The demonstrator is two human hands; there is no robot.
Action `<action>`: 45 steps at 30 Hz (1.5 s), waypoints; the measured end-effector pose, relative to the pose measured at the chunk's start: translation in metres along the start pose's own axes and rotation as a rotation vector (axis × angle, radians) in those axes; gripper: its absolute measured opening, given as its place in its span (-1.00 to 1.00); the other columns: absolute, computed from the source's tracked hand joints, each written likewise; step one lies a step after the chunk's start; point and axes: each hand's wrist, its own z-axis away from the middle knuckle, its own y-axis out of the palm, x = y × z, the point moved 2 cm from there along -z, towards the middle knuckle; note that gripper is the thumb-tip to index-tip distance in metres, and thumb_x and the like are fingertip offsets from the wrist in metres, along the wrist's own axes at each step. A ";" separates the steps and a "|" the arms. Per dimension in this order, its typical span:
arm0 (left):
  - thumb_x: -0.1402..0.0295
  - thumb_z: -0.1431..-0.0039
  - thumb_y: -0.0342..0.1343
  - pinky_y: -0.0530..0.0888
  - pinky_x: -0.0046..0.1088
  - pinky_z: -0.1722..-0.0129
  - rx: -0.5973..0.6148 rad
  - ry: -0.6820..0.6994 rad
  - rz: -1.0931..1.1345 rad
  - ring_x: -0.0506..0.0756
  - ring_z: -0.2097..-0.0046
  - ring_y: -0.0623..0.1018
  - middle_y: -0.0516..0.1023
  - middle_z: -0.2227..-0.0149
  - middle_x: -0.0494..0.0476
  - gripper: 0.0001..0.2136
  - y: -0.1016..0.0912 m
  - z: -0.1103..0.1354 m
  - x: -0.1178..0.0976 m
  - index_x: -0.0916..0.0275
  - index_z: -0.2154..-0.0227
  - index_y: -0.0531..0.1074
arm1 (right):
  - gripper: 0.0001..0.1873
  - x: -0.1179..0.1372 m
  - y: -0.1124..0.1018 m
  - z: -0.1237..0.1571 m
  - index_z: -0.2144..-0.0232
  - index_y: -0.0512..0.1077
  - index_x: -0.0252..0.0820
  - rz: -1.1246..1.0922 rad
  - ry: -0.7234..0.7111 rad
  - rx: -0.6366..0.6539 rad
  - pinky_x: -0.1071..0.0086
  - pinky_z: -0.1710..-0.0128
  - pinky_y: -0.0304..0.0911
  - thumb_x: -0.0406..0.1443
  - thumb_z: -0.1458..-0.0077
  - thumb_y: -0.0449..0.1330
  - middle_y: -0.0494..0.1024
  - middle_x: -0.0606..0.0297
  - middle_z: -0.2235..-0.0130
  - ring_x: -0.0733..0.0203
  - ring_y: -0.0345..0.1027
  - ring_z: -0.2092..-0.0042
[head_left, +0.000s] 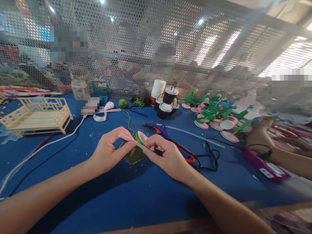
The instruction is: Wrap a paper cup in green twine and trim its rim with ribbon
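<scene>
My left hand pinches the end of a pale pink ribbon strip between thumb and fingers. My right hand is closed on a small green-covered cup, holding it on its side just above the blue table, with its white rim facing up and away. The strip runs across the cup's rim between my two hands. A green string trails from the cup toward a green yarn ball.
A blue glue gun and red-handled scissors lie behind my right hand. A wooden stick bench stands at left. Black-and-white cups and green-and-pink craft pieces fill the back right. Another person's hand rests at right near a pink device.
</scene>
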 end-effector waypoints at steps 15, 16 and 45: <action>0.29 0.01 0.11 0.29 -0.50 0.45 0.010 -0.343 0.093 -0.02 0.45 0.35 0.38 0.53 0.00 -0.84 0.002 -0.003 0.005 0.26 0.57 0.34 | -0.92 0.008 0.000 0.004 0.49 0.30 -0.15 -0.014 -0.121 0.039 0.34 0.31 0.24 -0.37 -0.03 0.10 0.41 0.28 0.39 0.26 0.28 0.32; 0.29 0.03 0.12 0.28 -0.51 0.46 0.014 -0.369 0.113 -0.03 0.46 0.34 0.37 0.54 -0.01 -0.83 0.002 -0.003 0.006 0.26 0.58 0.33 | -0.92 0.008 0.000 0.004 0.48 0.30 -0.15 -0.018 -0.134 0.042 0.33 0.30 0.24 -0.37 -0.04 0.10 0.42 0.28 0.38 0.26 0.29 0.32; -0.12 0.03 -0.03 0.40 -0.43 0.47 0.381 -1.122 0.924 0.05 0.50 0.49 0.52 0.48 0.15 -0.49 0.022 0.012 0.018 0.29 0.36 0.44 | -0.77 0.002 0.000 0.003 0.26 0.34 -0.14 -0.138 -0.186 0.096 0.23 0.14 0.23 -0.30 0.03 0.23 0.41 0.20 0.22 0.17 0.28 0.14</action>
